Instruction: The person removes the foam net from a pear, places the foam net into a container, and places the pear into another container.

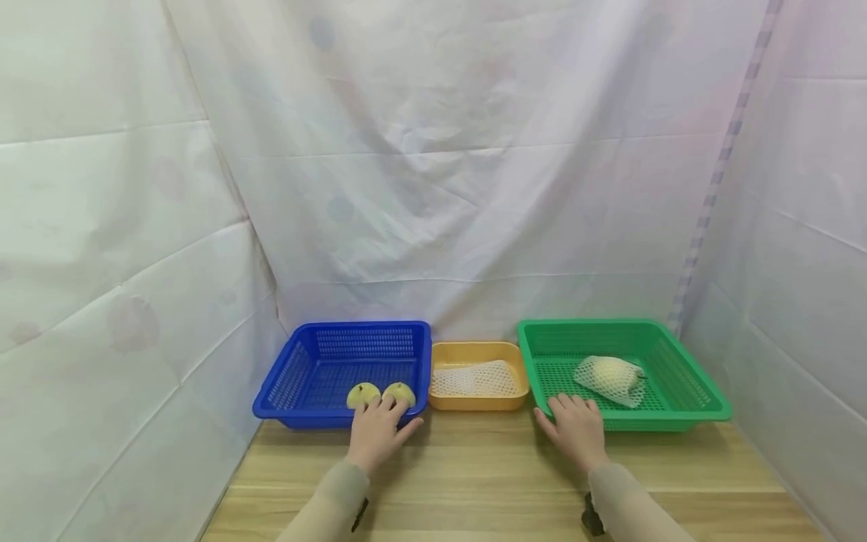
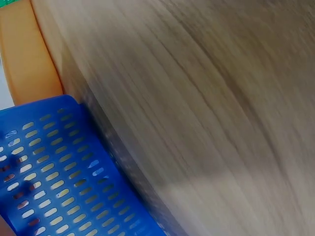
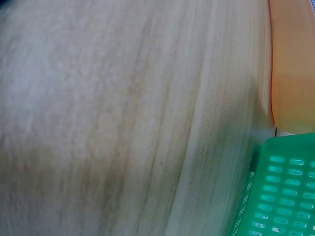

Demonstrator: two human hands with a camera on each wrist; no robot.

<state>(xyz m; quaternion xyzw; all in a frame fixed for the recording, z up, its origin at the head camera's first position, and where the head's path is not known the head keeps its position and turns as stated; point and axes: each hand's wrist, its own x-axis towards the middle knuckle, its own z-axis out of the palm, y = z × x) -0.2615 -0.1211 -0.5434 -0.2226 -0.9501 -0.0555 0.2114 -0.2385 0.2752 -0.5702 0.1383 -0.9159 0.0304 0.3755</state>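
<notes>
My left hand (image 1: 375,435) lies over the front rim of a blue basket (image 1: 278,412), its fingertips by two pale yellow pears. The left pear (image 1: 362,394) shows its dark stem; the right pear (image 1: 400,393) is partly hidden behind the fingers, so contact is unclear. At the front left corner of a green basket (image 1: 691,415), my right hand (image 1: 576,433) rests with relaxed fingers over the rim and nothing held. Inside that basket sits another pear (image 1: 609,374) in a white foam net (image 1: 635,397). Both wrist views show mostly tabletop and basket walls.
Between the baskets stands a small orange-yellow tray (image 1: 477,403) with white foam netting (image 1: 474,379) in it. All three containers stand on a wood-grain table (image 1: 467,482). White cloth (image 1: 433,211) hangs behind and along both sides.
</notes>
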